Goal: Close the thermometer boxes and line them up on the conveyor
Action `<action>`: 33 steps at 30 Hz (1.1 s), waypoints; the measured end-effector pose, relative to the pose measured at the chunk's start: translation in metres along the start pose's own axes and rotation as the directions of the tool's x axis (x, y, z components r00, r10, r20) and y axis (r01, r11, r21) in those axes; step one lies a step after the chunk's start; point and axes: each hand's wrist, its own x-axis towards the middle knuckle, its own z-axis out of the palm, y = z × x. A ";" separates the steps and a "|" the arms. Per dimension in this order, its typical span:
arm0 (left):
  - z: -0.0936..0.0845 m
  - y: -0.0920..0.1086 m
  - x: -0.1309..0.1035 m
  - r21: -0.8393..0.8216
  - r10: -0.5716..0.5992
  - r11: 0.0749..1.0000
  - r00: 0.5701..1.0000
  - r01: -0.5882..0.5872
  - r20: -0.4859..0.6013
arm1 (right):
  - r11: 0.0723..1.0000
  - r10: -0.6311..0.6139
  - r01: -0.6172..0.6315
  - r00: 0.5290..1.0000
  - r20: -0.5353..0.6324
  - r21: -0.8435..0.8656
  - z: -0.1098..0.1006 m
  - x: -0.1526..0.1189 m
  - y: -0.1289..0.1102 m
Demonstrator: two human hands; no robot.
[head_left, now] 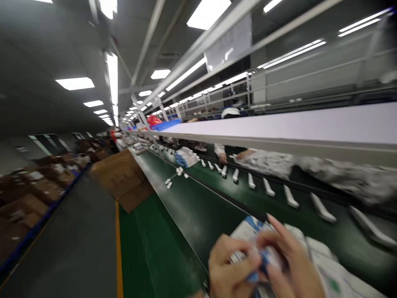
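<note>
At the lower right, my left hand (231,267) and my right hand (293,263) come together, both with bent fingers on a small blue-and-white packet (269,258). Motion smears it, and the fingers hide much of it. My right index finger points upward, while the thumb presses against the packet. Just behind and below my hands lie white-and-blue packages (246,228), partly covered by them. More white packages (341,273) are piled to the right of my right hand, one bearing a green mark.
Slim white handheld devices (290,196) lie in a row along the green conveyor (214,209). A stack of blue-and-white boxes (186,157) and small white parts (169,183) sit farther along. Across the line a co-worker's hand (222,157) reaches in. A cardboard box (122,178) stands left; a white shelf (279,128) spans above.
</note>
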 end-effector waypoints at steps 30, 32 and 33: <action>0.043 -0.019 0.018 -0.420 -0.554 0.650 0.774 0.633 0.308 | 0.983 0.147 -0.144 0.989 0.019 -0.115 -0.025 0.007 0.013; 0.044 -0.021 0.018 -0.414 -0.551 0.650 0.770 0.637 0.321 | 0.980 0.166 -0.164 0.986 0.007 -0.109 -0.026 0.007 0.014; 0.043 -0.021 0.019 -0.404 -0.544 0.650 0.766 0.643 0.344 | 0.979 0.178 -0.177 0.984 0.001 -0.106 -0.026 0.007 0.015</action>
